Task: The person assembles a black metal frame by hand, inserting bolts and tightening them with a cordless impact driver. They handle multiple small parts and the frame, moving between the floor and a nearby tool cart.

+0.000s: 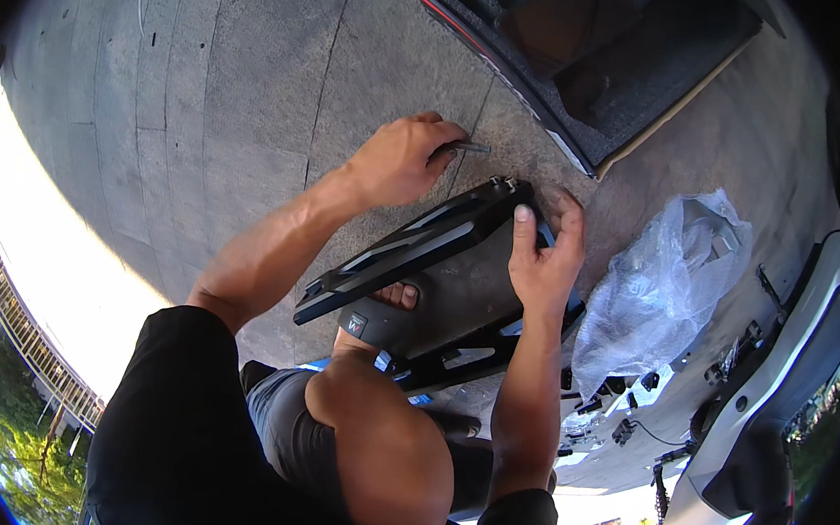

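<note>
A black flat frame-like panel (440, 264) with slots is propped on edge on the concrete. My right hand (544, 257) grips its upper corner, thumb on the top edge near a small metal fitting (502, 183). My left hand (404, 158) is closed around a thin metal tool (470, 148), its tip pointing right, just above and left of that fitting. My foot in a black sandal (376, 318) rests against the panel's lower part.
A dark carpeted cargo area with a red-and-white edge (514, 72) lies at the top. A crumpled clear plastic bag (660, 281) sits to the right. Beside it are small dark loose parts (626, 397) and a silver-grey vehicle body (775, 389). My knee (386, 438) is in front.
</note>
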`<state>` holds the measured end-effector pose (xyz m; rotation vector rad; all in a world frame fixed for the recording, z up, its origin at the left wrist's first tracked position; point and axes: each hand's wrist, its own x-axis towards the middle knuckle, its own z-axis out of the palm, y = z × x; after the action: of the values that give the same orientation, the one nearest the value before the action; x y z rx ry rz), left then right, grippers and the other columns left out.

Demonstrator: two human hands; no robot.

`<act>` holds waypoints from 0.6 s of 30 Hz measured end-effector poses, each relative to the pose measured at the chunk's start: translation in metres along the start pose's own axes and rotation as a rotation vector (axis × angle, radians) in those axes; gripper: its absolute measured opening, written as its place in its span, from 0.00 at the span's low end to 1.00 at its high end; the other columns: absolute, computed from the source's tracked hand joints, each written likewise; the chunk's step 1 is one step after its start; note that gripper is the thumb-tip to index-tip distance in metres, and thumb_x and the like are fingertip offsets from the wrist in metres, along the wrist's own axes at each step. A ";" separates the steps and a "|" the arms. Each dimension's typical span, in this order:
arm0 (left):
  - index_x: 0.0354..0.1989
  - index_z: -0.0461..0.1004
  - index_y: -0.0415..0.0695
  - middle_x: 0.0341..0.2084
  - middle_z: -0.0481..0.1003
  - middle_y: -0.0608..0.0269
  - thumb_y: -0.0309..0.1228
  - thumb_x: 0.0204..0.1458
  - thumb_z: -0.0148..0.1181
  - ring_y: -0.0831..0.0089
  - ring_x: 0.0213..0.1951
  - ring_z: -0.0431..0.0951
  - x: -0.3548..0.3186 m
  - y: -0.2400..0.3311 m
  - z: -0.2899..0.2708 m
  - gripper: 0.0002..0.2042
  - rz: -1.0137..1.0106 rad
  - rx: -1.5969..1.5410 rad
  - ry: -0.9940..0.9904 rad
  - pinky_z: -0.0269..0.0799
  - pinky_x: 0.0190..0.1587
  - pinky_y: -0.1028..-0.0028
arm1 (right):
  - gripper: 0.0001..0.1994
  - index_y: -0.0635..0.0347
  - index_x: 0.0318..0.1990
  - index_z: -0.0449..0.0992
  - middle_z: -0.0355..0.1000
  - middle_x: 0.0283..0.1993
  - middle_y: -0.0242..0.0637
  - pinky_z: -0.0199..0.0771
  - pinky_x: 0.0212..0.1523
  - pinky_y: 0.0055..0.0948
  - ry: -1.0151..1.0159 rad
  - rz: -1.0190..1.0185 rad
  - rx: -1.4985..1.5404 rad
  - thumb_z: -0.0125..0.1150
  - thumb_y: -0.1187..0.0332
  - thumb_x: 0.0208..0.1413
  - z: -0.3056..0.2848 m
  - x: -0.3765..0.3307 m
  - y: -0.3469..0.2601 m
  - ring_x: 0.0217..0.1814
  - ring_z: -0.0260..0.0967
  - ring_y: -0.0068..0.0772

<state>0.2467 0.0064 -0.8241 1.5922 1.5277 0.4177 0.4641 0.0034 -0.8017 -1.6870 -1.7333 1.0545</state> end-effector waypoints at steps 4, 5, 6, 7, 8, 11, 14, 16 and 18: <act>0.40 0.74 0.40 0.35 0.74 0.51 0.24 0.47 0.56 0.50 0.38 0.75 0.020 -0.017 0.018 0.11 0.126 0.024 -0.095 0.73 0.40 0.61 | 0.33 0.65 0.55 0.65 0.68 0.49 0.54 0.67 0.54 0.42 -0.290 0.027 -0.162 0.70 0.56 0.45 0.000 0.005 0.018 0.53 0.67 0.51; 0.39 0.74 0.40 0.35 0.73 0.52 0.24 0.47 0.56 0.50 0.38 0.75 0.023 -0.017 0.020 0.10 0.129 0.032 -0.118 0.73 0.40 0.60 | 0.33 0.65 0.55 0.65 0.69 0.49 0.54 0.67 0.54 0.43 -0.270 0.034 -0.137 0.70 0.57 0.45 0.001 0.005 0.019 0.53 0.68 0.52; 0.39 0.74 0.41 0.34 0.73 0.52 0.24 0.48 0.57 0.51 0.38 0.76 0.025 -0.016 0.021 0.09 0.133 0.043 -0.143 0.73 0.40 0.60 | 0.33 0.65 0.55 0.65 0.69 0.48 0.54 0.67 0.53 0.43 -0.262 0.039 -0.112 0.70 0.57 0.45 0.002 0.003 0.018 0.52 0.68 0.52; 0.39 0.74 0.41 0.34 0.73 0.52 0.24 0.47 0.57 0.51 0.38 0.76 0.027 -0.014 0.022 0.09 0.152 0.045 -0.144 0.73 0.40 0.60 | 0.33 0.65 0.55 0.65 0.69 0.48 0.54 0.68 0.53 0.43 -0.252 0.045 -0.088 0.70 0.57 0.44 0.003 0.002 0.018 0.51 0.69 0.52; 0.39 0.74 0.41 0.34 0.73 0.52 0.24 0.47 0.57 0.51 0.38 0.76 0.029 -0.012 0.022 0.09 0.174 0.046 -0.145 0.73 0.40 0.60 | 0.33 0.65 0.55 0.65 0.70 0.47 0.54 0.68 0.52 0.43 -0.240 0.024 -0.099 0.71 0.57 0.44 0.003 0.001 0.018 0.50 0.69 0.53; 0.39 0.74 0.41 0.34 0.73 0.53 0.24 0.47 0.57 0.51 0.38 0.75 0.034 -0.008 0.021 0.09 0.205 0.047 -0.183 0.73 0.40 0.61 | 0.33 0.65 0.56 0.65 0.70 0.46 0.54 0.69 0.50 0.43 -0.226 -0.016 -0.092 0.71 0.59 0.44 0.004 0.001 0.021 0.47 0.70 0.53; 0.38 0.74 0.41 0.35 0.73 0.53 0.24 0.47 0.57 0.51 0.39 0.75 0.036 -0.008 0.019 0.09 0.238 0.042 -0.216 0.72 0.41 0.61 | 0.34 0.64 0.56 0.64 0.69 0.48 0.53 0.66 0.52 0.46 -0.219 0.002 -0.066 0.70 0.58 0.44 0.005 -0.001 0.025 0.50 0.68 0.53; 0.38 0.74 0.41 0.35 0.73 0.53 0.23 0.47 0.57 0.51 0.40 0.75 0.037 -0.008 0.016 0.09 0.235 0.038 -0.209 0.71 0.42 0.61 | 0.34 0.64 0.57 0.64 0.69 0.49 0.53 0.63 0.54 0.48 -0.219 -0.004 -0.115 0.70 0.56 0.44 0.006 -0.003 0.028 0.53 0.66 0.53; 0.38 0.74 0.41 0.35 0.73 0.52 0.23 0.47 0.57 0.51 0.40 0.74 0.040 -0.009 0.011 0.09 0.192 0.043 -0.180 0.71 0.42 0.60 | 0.35 0.63 0.57 0.63 0.68 0.51 0.52 0.60 0.55 0.50 -0.220 0.006 -0.130 0.69 0.55 0.44 0.006 -0.004 0.029 0.55 0.64 0.53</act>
<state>0.2573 0.0380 -0.8497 1.7672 1.2615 0.3382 0.4768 -0.0034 -0.8281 -1.7081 -1.9738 1.1919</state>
